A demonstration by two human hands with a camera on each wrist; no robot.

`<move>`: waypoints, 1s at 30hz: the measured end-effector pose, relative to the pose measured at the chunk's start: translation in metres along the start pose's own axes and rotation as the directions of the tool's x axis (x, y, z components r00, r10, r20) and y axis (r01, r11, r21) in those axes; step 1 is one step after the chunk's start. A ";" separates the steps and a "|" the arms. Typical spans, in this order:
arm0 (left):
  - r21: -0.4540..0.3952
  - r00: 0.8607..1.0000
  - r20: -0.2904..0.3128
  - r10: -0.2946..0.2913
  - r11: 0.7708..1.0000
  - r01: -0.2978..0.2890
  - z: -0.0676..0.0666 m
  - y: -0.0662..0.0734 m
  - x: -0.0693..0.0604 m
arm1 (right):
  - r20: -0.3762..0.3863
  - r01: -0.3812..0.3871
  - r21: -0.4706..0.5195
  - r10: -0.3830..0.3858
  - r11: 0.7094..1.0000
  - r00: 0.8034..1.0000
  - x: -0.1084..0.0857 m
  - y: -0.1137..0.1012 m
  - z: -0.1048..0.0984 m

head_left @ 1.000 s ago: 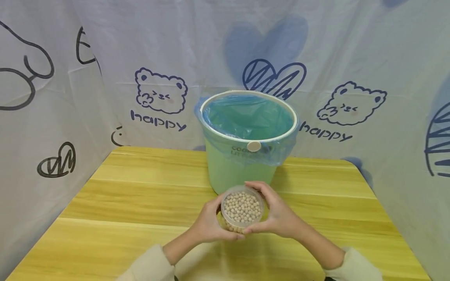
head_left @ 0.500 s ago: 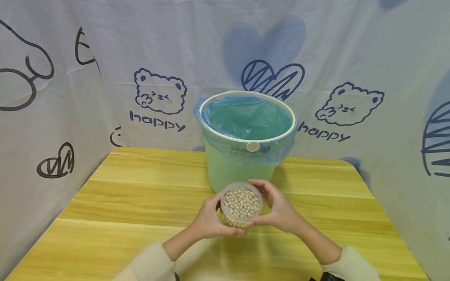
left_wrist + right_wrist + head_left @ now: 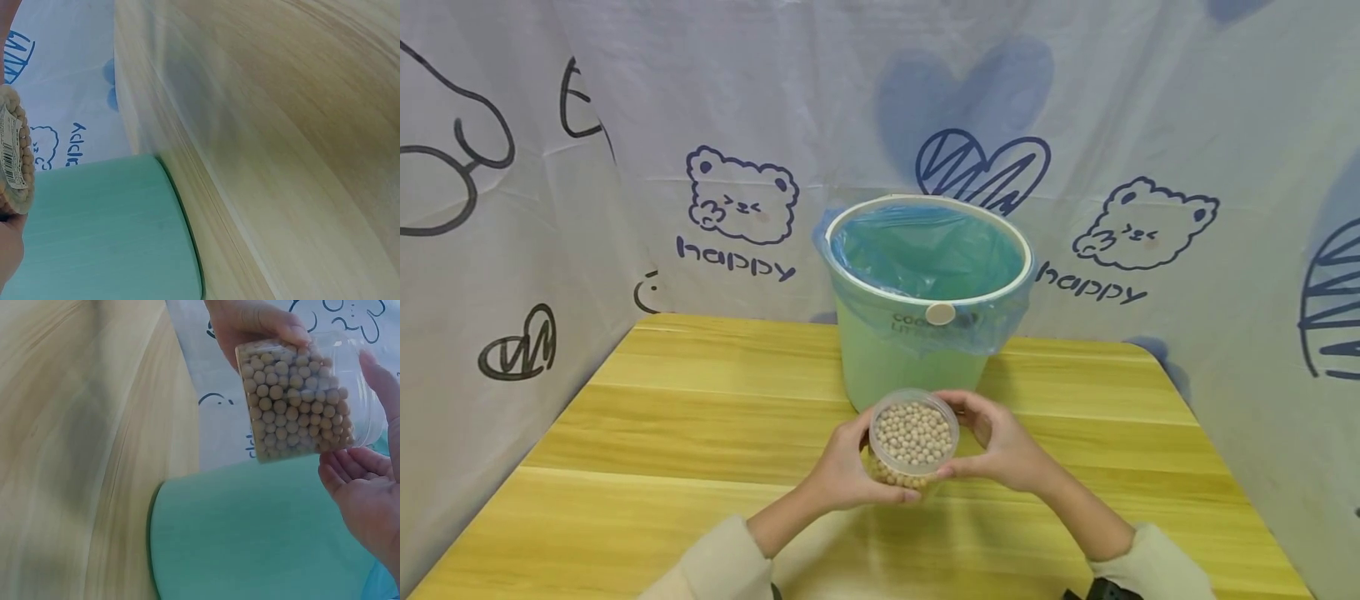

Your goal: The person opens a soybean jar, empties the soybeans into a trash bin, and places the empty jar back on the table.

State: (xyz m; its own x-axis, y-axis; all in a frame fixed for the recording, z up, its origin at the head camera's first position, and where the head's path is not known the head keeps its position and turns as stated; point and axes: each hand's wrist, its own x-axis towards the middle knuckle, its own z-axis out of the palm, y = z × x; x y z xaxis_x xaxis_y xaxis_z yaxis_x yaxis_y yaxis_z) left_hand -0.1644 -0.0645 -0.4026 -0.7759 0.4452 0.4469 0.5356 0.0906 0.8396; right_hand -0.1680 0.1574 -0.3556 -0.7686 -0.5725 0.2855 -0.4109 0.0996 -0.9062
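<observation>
A clear round jar [image 3: 913, 433] of small beige balls, with no lid on it, is held above the table in front of the green bucket. My left hand [image 3: 848, 471] grips the jar's left side, its thumb along the near side. My right hand [image 3: 1003, 442] has its thumb and fingertips at the rim on the right. The right wrist view shows the jar [image 3: 294, 403] tilted, balls filling most of it, between the left hand [image 3: 253, 322] and the right hand [image 3: 372, 500]. In the left wrist view the base of the jar [image 3: 14, 150] bears a barcode label.
A light green bucket [image 3: 895, 367], lined with a blue plastic bag [image 3: 932, 250], stands towards the back of the wooden table [image 3: 685, 433]. Behind the table and at its sides hangs a pale cloth [image 3: 820, 100] printed with bears and hearts.
Compared with a second ago, the jar has risen slightly in the head view. My right thumb has shifted a little to the right along its rim, while my left hand keeps its grip.
</observation>
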 end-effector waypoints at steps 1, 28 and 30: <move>0.001 1.000 -0.001 0.002 1.000 -0.002 0.000 -0.001 0.000 | -0.009 -0.001 -0.030 0.001 1.000 1.000 -0.001 -0.001 0.001; 0.066 0.997 -0.017 0.072 0.995 -0.070 0.005 -0.012 0.001 | -0.305 -0.161 -0.491 0.004 0.856 0.952 0.005 -0.025 0.039; 0.063 0.997 -0.017 0.075 0.995 -0.074 0.005 -0.011 0.001 | -0.285 -0.148 -0.478 0.006 0.866 0.959 0.006 -0.025 0.037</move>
State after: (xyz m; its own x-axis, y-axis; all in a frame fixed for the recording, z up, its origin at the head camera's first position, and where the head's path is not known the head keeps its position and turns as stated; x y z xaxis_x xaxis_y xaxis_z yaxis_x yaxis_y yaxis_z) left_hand -0.1700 -0.0609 -0.4129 -0.7393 0.4351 0.5140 0.6112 0.1133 0.7833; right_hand -0.1437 0.1216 -0.3426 -0.8790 -0.3165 0.3567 -0.4767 0.5600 -0.6777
